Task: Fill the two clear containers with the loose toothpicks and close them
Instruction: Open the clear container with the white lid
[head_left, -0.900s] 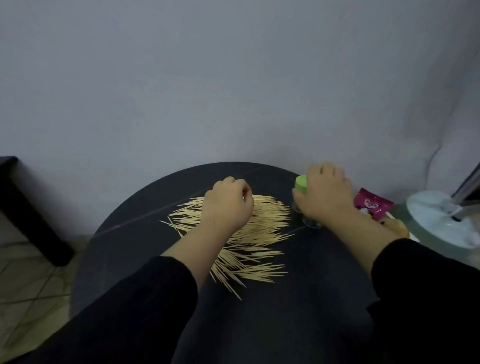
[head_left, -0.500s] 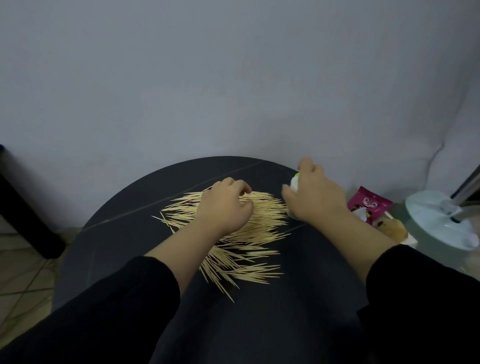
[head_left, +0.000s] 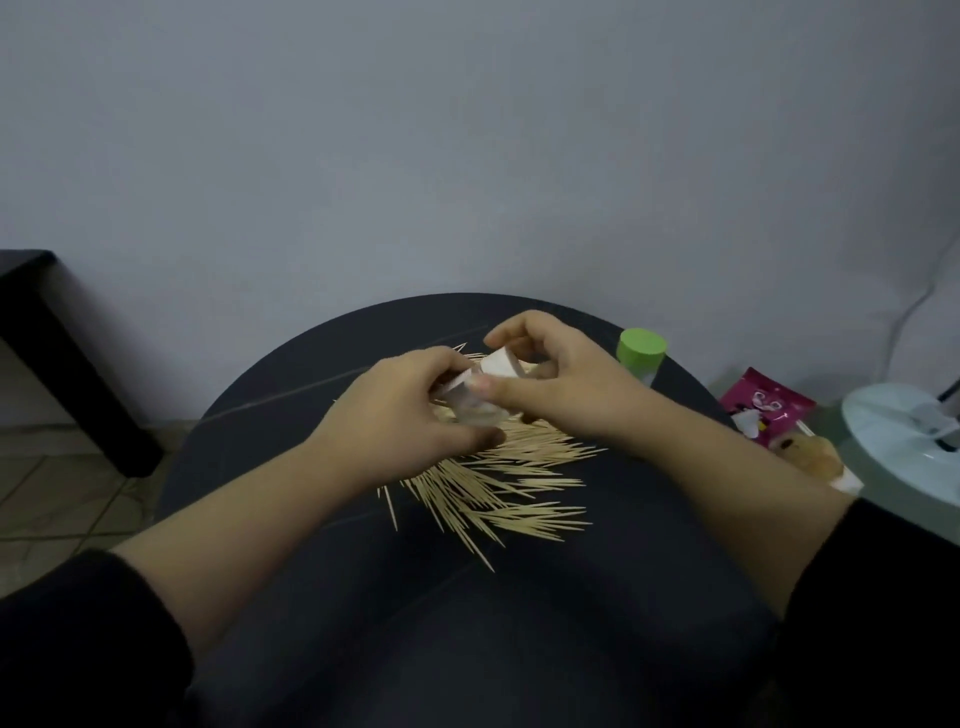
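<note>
While loose toothpicks (head_left: 511, 470) lay heaped beneath, the left hand (head_left: 400, 415) curled its fingers round a clear container (head_left: 482, 417), the right hand (head_left: 561, 387) seemingly pinching its white cap (head_left: 501, 364); the green-capped container (head_left: 642, 354) stood upright behind.

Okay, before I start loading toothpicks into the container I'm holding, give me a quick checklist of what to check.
1. Clear container gripped by left hand and right hand: ok.
2. Its white cap off: cannot tell, fingers hide the joint.
3. Toothpicks in reach, loose on the table under the hands: ok.
4. Second container opened: not ok, green lid on.
5. Pile away from the table edge: ok.
</note>
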